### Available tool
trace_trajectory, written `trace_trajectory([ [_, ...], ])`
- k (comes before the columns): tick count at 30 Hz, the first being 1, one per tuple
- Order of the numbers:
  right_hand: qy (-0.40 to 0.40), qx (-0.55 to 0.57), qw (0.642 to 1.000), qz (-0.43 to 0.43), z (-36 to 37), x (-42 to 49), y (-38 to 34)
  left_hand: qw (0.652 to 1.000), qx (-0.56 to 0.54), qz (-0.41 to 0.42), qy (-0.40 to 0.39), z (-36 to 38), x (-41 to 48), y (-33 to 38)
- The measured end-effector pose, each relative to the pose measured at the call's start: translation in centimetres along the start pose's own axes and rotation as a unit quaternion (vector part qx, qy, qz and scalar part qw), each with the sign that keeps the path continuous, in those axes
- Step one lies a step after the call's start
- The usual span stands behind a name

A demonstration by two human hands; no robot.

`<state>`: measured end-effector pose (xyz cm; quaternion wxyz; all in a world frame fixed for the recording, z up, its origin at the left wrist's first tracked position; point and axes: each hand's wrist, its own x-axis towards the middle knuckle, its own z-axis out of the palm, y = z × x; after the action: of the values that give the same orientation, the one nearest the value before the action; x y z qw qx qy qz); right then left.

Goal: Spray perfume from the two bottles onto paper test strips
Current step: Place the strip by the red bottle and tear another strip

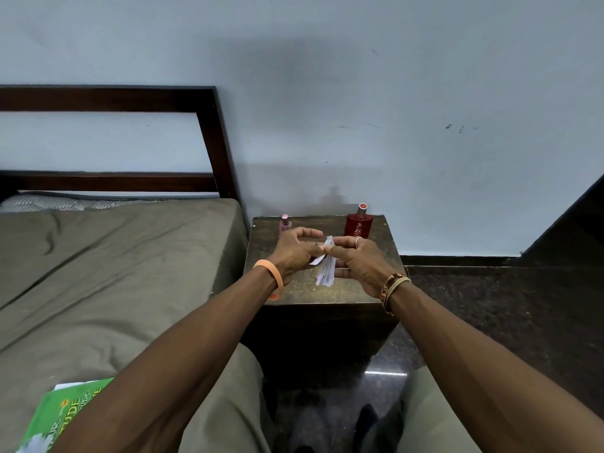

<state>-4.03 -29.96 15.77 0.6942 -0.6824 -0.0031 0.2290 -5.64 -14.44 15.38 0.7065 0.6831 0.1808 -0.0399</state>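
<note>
White paper test strips, a thin bundle, sit between your two hands above the middle of the dark wooden tabletop. Long axis runs near-far: the far end is pinched up between your fingertips, and the near end fans downward toward you. Cannot tell whether the lower ends touch the wood.

Left hand: thumb and forefinger closed on the upper end, and one strip juts out sideways below them. It looks as if it is being peeled from the bundle. Right hand: fingertips closed on the same upper end from the other side, with the lower fingers straight beside the bundle. Both hands are narrow, both on paper, and neither is on a bottle.

The bottles stand upright at the rear edge of the tabletop, against the pale blue wall, well apart from each other. The squat red glass perfume bottle with the red cap is directly beyond your right knuckles. The slim pink perfume bottle is beyond your left hand, its lower part hidden by your fingers. Each hand has a bottle straight ahead of it.

Judgement: no spray step has begun. One strip has to come free first, then one hand must let go of the paper to reach forward. The right hand seems the likelier, as the red bottle lies unobstructed just past it.

Periphery: olive-sheeted bed to your left and a green printed book lying on it.
</note>
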Motion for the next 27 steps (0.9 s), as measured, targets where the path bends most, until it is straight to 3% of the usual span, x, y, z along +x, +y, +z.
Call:
trace_trajectory([
  [14, 0.012, -0.098, 0.995, -0.034, 0.1, 0.7, 0.9, 0.995, -0.084, -0.039, -0.037, -0.3, -0.3, -0.3],
  [27, 0.077, -0.138, 0.983, -0.092, 0.2, 1.4, 1.1, 0.999, -0.009, -0.011, -0.04, -0.7, 0.1, -0.5],
])
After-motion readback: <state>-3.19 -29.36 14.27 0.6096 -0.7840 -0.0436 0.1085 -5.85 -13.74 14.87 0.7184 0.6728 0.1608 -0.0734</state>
